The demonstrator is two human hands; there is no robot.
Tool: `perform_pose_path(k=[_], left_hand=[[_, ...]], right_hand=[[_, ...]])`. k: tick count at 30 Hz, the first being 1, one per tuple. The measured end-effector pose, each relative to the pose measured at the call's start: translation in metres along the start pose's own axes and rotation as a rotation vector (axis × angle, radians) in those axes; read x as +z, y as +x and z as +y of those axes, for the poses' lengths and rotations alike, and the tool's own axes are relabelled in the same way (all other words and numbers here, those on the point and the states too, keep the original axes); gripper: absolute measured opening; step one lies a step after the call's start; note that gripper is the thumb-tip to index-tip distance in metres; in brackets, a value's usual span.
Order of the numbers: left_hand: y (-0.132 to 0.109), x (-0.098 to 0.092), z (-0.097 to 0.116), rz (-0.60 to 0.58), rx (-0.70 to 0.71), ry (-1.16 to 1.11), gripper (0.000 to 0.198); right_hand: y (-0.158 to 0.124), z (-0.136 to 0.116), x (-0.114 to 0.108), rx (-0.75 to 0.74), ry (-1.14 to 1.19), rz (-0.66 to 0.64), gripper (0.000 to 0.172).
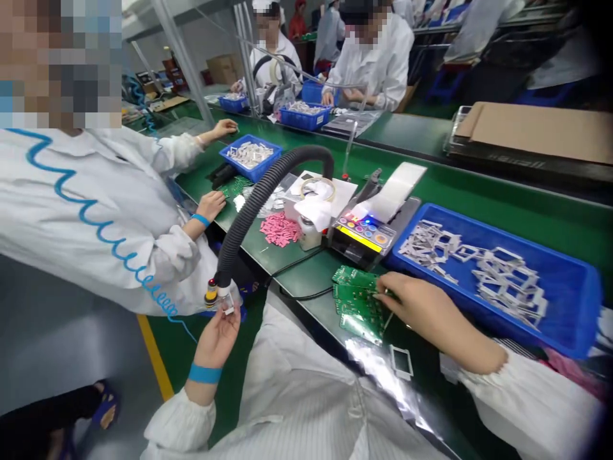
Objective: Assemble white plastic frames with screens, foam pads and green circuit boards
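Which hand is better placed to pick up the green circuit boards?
Right, probably: the right hand touches the green circuit boards, while the left hand holds a small clear part farther away.

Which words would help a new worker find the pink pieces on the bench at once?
On the green workbench, find the black machine with coloured round buttons. Left of it, past a small white container, lies a loose heap of pink pieces. Its colour sets it apart from the nearby blue tray and green circuit boards.
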State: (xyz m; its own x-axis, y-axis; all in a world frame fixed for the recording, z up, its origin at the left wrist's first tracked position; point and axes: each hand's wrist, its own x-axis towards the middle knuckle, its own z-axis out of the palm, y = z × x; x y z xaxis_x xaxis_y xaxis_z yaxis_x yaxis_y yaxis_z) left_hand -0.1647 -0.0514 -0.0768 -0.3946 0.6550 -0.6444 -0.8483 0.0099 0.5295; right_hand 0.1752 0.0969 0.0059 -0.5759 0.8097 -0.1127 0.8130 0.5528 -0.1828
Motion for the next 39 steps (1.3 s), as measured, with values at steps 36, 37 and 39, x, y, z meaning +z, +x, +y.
perform_pose_path(k=[36,37,39], left_hand=[[-0.104,0.120,-0.076,-1.081,-0.570,0.412,0.032],[-0.105,0.125,-0.081,-1.097,-0.570,0.446,0.029],[-0.104,0.131,-0.089,-1.115,-0.565,0.501,0.026]], right_hand=[[-0.086,-0.084,-0.002,0.194,1.105,0.408,0.006],[-0.090,-0.080,0.001,0.179,1.087,0.450,0.005],[-0.095,-0.073,0.003,0.122,0.991,0.563,0.003]])
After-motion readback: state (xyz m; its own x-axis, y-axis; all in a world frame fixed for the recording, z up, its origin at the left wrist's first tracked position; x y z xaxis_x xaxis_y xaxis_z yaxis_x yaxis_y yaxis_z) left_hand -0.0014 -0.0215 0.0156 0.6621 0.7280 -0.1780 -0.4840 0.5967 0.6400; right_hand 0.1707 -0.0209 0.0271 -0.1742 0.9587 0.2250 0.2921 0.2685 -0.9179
